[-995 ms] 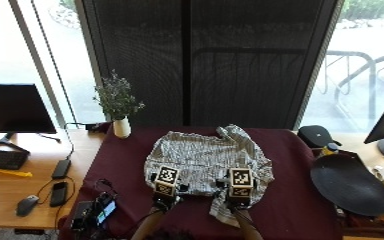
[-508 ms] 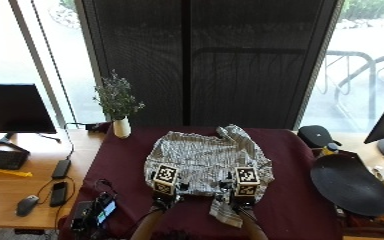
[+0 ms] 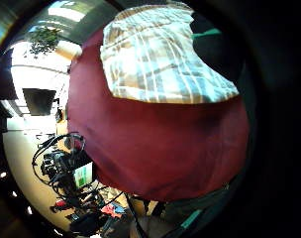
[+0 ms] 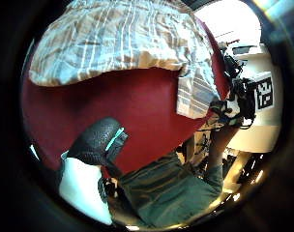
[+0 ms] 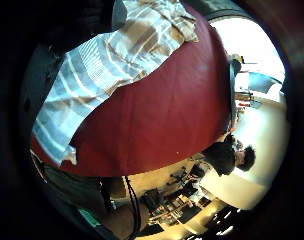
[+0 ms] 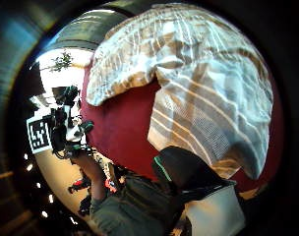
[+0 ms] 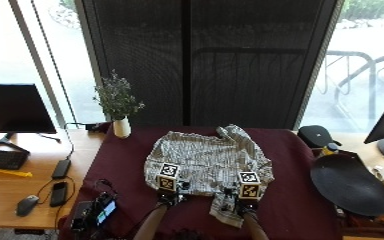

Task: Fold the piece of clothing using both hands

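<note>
Reaching for the near hem: plaid shirt (image 7: 208,160), crumpled on maroon tablecloth (image 7: 125,165), fold not yet begun.
Since a second ago both hands have edged toward the near edge; right hand (image 7: 245,207) over hanging flap, left hand (image 7: 167,198) at hem. Finger state of both: cannot tell, hidden.

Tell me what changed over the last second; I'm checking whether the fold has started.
Little changed. Both hands remain at the near edge of the plaid shirt, the left hand by its hem and the right hand by the part hanging nearest the person; the right hand drifted slightly rightward. The shirt lies spread on the maroon tablecloth as before, unfolded. The vase has not moved.
</note>
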The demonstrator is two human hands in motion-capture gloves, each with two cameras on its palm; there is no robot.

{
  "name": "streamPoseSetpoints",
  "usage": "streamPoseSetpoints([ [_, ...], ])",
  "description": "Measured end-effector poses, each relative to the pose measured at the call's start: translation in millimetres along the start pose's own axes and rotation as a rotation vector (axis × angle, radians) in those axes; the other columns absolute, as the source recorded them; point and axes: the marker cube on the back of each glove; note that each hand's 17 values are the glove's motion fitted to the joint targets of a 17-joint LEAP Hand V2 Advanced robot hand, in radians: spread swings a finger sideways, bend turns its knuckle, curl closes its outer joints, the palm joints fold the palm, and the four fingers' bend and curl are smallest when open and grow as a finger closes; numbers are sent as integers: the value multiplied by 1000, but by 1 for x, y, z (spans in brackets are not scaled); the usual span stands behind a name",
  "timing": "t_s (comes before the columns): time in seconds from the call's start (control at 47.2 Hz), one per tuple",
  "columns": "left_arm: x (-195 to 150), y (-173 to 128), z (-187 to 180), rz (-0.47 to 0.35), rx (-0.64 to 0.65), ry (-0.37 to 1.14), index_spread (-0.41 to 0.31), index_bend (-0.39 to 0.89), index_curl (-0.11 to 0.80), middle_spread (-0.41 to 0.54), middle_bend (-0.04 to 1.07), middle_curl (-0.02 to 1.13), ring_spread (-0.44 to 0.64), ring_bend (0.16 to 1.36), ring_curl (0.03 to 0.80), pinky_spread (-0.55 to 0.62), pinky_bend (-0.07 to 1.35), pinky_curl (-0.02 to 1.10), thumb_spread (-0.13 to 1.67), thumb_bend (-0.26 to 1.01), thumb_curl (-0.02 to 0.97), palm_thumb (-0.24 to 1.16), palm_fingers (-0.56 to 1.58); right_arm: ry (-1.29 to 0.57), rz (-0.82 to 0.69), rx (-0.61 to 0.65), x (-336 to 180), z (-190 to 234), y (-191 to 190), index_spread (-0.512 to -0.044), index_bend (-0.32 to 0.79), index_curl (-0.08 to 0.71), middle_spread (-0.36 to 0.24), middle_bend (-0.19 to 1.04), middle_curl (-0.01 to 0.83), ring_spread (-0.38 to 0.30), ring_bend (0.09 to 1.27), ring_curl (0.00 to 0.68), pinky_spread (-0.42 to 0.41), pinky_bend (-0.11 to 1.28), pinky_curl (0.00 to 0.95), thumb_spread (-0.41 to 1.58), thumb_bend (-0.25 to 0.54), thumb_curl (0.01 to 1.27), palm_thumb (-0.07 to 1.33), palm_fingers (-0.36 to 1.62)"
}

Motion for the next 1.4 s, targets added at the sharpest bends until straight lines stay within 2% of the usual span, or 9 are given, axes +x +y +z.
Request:
streamPoseSetpoints([
  [0.169,4,5,4,-24,-115,-47,-10,113,206,65,240,383,179,658,314,224,640,350,948,-26,313,384,285,52,31,-91,11,24,-18,-362,106,196,52,178,250,177,402,251,238,897,362,1032,-23,308,493,-11],
  [0.339,-1,-26,18,-2,70,-90,-21,148,229,67,229,389,179,647,313,214,628,354,1029,-39,294,316,309,-6,19,-157,5,8,11,-346,91,182,51,162,251,158,499,281,193,927,366,1031,-6,330,575,47],
  [0.487,1,-24,25,5,73,-93,-55,160,257,48,216,392,148,630,310,189,613,354,1091,-34,273,238,382,76,117,2,19,4,1,-341,181,215,24,163,251,106,544,301,146,887,355,1034,-17,334,606,156],
  [0.72,-8,-58,17,0,455,-145,-128,189,319,-74,231,396,2,575,299,102,492,329,1205,21,285,365,630,88,120,161,24,8,-18,-342,301,308,-68,155,258,-43,534,305,45,705,309,1090,16,354,753,484],
  [0.805,-6,-63,5,5,598,-160,-179,235,352,-159,259,409,-120,571,304,4,472,330,1247,99,318,527,935,94,92,240,34,26,-40,-322,428,354,-135,196,279,-124,496,293,-46,654,289,1110,75,383,884,879],
  [0.868,-9,-54,20,3,507,-162,-212,204,361,-209,280,416,-194,555,307,-68,447,328,1250,118,331,588,1060,81,81,265,36,26,-37,-314,411,372,-157,146,280,-147,468,300,-67,620,293,1113,69,387,902,849],
  [0.953,-16,-38,38,7,355,-131,-239,169,371,-255,314,448,-267,578,341,-139,410,348,1234,108,336,617,1157,47,45,246,40,18,-19,-297,322,378,-167,244,328,-204,497,328,-155,592,304,1123,87,395,964,1126],
  [1.228,-8,58,-43,220,46,-77,-296,169,394,-335,397,481,-359,623,382,-206,282,357,1193,48,341,652,1246,-112,-167,26,59,-53,70,-280,157,387,-191,302,397,-258,604,396,-275,530,335,1097,61,388,1035,1305],
  [1.398,-16,25,-102,191,-32,-170,-313,187,412,-360,481,499,-370,616,389,-197,205,358,1165,4,341,658,1256,-106,-110,190,62,-137,18,-278,132,376,-197,360,430,-255,673,421,-302,521,345,1079,32,385,1054,1343],
])
